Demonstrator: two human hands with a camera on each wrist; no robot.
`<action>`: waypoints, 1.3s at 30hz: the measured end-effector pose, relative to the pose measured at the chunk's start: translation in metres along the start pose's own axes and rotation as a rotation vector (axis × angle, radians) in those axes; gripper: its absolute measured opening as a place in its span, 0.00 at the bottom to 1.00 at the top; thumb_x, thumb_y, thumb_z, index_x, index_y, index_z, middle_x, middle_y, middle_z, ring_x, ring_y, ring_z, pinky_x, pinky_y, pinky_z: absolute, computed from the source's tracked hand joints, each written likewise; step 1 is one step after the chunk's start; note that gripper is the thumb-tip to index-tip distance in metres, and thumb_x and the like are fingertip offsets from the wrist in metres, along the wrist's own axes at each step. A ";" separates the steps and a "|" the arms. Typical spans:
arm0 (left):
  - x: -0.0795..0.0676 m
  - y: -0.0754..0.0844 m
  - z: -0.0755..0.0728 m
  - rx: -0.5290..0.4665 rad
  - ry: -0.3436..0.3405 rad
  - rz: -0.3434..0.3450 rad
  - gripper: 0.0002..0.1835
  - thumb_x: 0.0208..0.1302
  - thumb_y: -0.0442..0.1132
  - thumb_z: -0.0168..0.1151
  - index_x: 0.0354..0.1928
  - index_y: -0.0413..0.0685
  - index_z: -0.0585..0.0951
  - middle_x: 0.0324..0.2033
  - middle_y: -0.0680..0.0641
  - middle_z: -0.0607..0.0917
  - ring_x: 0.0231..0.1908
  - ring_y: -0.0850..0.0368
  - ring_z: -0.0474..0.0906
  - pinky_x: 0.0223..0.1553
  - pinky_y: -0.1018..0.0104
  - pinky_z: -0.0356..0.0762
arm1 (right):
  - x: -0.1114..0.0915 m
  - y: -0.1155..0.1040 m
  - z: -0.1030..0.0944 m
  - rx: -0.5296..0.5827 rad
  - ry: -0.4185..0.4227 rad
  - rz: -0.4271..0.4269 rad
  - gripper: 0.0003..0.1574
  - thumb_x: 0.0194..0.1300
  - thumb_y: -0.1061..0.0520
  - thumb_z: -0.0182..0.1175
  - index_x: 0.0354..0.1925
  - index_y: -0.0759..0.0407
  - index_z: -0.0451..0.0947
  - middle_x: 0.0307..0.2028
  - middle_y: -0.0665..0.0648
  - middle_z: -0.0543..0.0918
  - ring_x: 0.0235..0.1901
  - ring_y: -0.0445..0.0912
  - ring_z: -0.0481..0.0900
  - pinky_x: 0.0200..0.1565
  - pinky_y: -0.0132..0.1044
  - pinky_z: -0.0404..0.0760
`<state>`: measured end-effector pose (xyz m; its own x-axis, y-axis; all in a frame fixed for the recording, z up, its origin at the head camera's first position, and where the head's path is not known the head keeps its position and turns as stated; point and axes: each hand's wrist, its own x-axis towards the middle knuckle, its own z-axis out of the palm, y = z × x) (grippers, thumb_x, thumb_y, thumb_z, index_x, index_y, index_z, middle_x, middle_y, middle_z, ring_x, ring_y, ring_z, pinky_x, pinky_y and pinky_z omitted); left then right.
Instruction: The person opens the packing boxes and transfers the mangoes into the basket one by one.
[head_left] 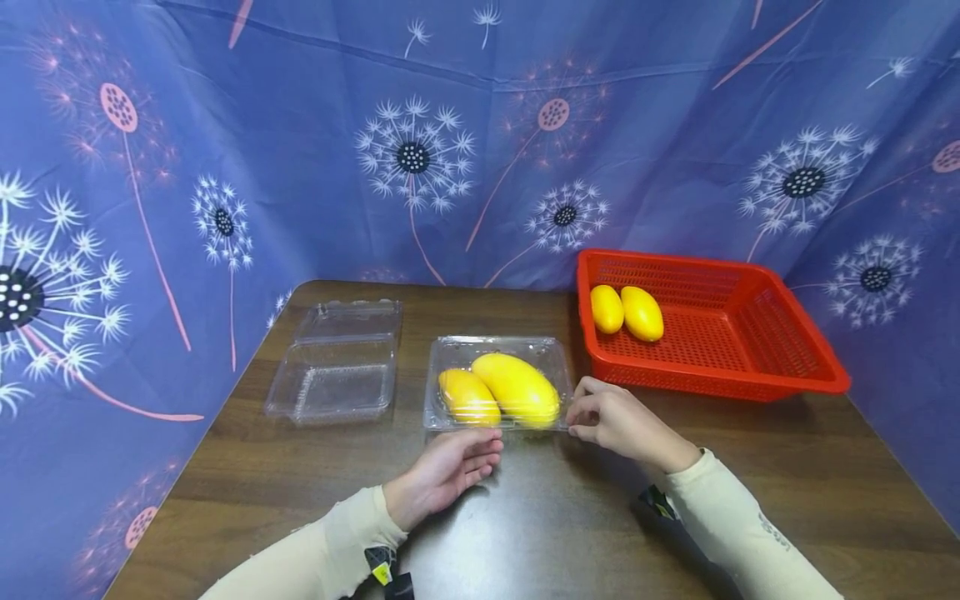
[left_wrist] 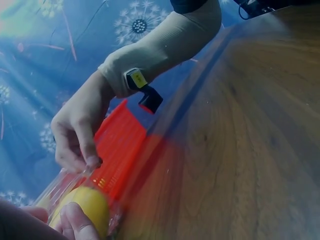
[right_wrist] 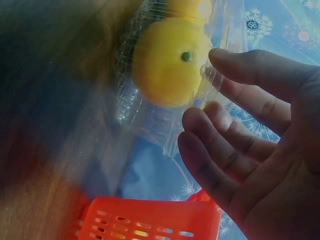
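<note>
A closed clear plastic clamshell box (head_left: 442, 350) sits mid-table with two yellow mangoes inside, a smaller mango (head_left: 467, 396) on the left and a larger mango (head_left: 517, 387) beside it. At the box's front right corner my right hand (head_left: 618, 421) pinches the rim between thumb and forefinger; the right wrist view shows the thumb against the clear edge near the mango's green stem spot (right_wrist: 186, 56). My left hand (head_left: 450, 471) is at the front edge, palm turned inward and fingers loosely bent, fingertips right by the box's front rim.
An empty clear clamshell box (head_left: 337, 379) lies with its lid raised on the left. To the right stands a red perforated basket (head_left: 720, 379) with two mangoes (head_left: 642, 314) at its left end. A blue dandelion-print cloth (head_left: 480, 167) hangs behind the wooden table (head_left: 247, 492).
</note>
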<state>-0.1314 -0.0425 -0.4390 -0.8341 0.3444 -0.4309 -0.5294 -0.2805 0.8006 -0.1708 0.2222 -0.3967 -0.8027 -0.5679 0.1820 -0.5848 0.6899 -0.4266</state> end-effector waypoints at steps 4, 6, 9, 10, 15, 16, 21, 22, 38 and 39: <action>0.004 -0.004 0.011 0.004 -0.010 0.000 0.17 0.67 0.39 0.57 0.53 0.36 0.78 0.31 0.56 0.84 0.33 0.64 0.79 0.38 0.74 0.77 | -0.002 0.001 0.002 -0.001 0.016 -0.009 0.11 0.48 0.64 0.75 0.28 0.50 0.85 0.30 0.46 0.75 0.30 0.39 0.77 0.34 0.35 0.82; 0.007 -0.004 0.018 0.004 -0.018 -0.002 0.18 0.67 0.39 0.57 0.54 0.35 0.77 0.31 0.56 0.84 0.33 0.64 0.79 0.38 0.75 0.77 | -0.003 0.001 0.001 -0.004 0.018 -0.006 0.11 0.48 0.64 0.75 0.28 0.50 0.85 0.30 0.45 0.75 0.30 0.39 0.77 0.33 0.34 0.82; 0.011 -0.006 0.030 0.005 -0.020 -0.002 0.18 0.66 0.39 0.58 0.54 0.35 0.77 0.31 0.55 0.84 0.33 0.64 0.79 0.37 0.75 0.77 | -0.003 0.000 0.000 -0.008 0.015 0.005 0.11 0.48 0.64 0.74 0.28 0.50 0.85 0.30 0.45 0.74 0.30 0.38 0.76 0.33 0.32 0.82; 0.013 -0.007 0.034 0.005 -0.016 -0.002 0.18 0.66 0.39 0.58 0.53 0.35 0.78 0.31 0.55 0.84 0.32 0.64 0.79 0.36 0.76 0.77 | -0.002 0.000 0.001 -0.010 0.013 0.012 0.11 0.48 0.64 0.74 0.28 0.50 0.85 0.30 0.45 0.74 0.30 0.38 0.76 0.33 0.31 0.81; 0.016 -0.013 0.053 -0.005 0.024 0.001 0.17 0.66 0.39 0.59 0.52 0.35 0.79 0.28 0.55 0.83 0.30 0.63 0.78 0.33 0.75 0.77 | -0.002 -0.001 0.003 -0.019 0.009 0.018 0.10 0.49 0.63 0.74 0.29 0.50 0.84 0.31 0.44 0.73 0.29 0.37 0.74 0.32 0.29 0.79; 0.016 -0.014 0.056 -0.006 0.032 0.004 0.17 0.66 0.39 0.58 0.52 0.35 0.79 0.28 0.55 0.82 0.29 0.63 0.78 0.33 0.75 0.77 | -0.002 -0.002 0.003 -0.022 0.011 0.010 0.10 0.49 0.63 0.74 0.29 0.50 0.84 0.31 0.45 0.73 0.30 0.37 0.74 0.33 0.29 0.79; 0.020 -0.018 0.069 -0.013 0.079 0.016 0.17 0.66 0.39 0.59 0.51 0.34 0.80 0.28 0.54 0.82 0.27 0.63 0.77 0.31 0.76 0.76 | -0.003 -0.002 0.002 -0.043 0.042 -0.044 0.09 0.50 0.62 0.74 0.30 0.51 0.85 0.32 0.45 0.75 0.32 0.37 0.76 0.35 0.30 0.79; 0.021 -0.019 0.070 -0.015 0.086 0.018 0.17 0.66 0.38 0.59 0.51 0.33 0.79 0.28 0.54 0.82 0.27 0.63 0.77 0.31 0.76 0.76 | -0.003 -0.002 0.002 -0.049 0.050 -0.054 0.09 0.50 0.62 0.74 0.30 0.51 0.85 0.32 0.45 0.75 0.32 0.37 0.76 0.36 0.31 0.80; 0.031 -0.030 0.083 -0.030 0.137 0.075 0.16 0.66 0.37 0.59 0.50 0.32 0.80 0.26 0.55 0.81 0.23 0.66 0.76 0.27 0.78 0.75 | -0.005 0.001 0.009 -0.168 0.216 -0.242 0.12 0.43 0.65 0.76 0.27 0.53 0.85 0.31 0.46 0.79 0.34 0.40 0.76 0.37 0.35 0.80; 0.031 -0.031 0.083 -0.030 0.141 0.078 0.16 0.66 0.37 0.59 0.50 0.32 0.80 0.26 0.55 0.81 0.22 0.66 0.76 0.27 0.78 0.75 | -0.005 0.001 0.009 -0.172 0.221 -0.250 0.12 0.43 0.66 0.76 0.27 0.53 0.85 0.31 0.46 0.79 0.34 0.40 0.76 0.38 0.35 0.80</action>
<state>-0.1278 0.0517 -0.4428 -0.8851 0.1920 -0.4240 -0.4651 -0.3286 0.8220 -0.1665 0.2213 -0.4063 -0.6274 -0.6307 0.4566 -0.7620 0.6180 -0.1935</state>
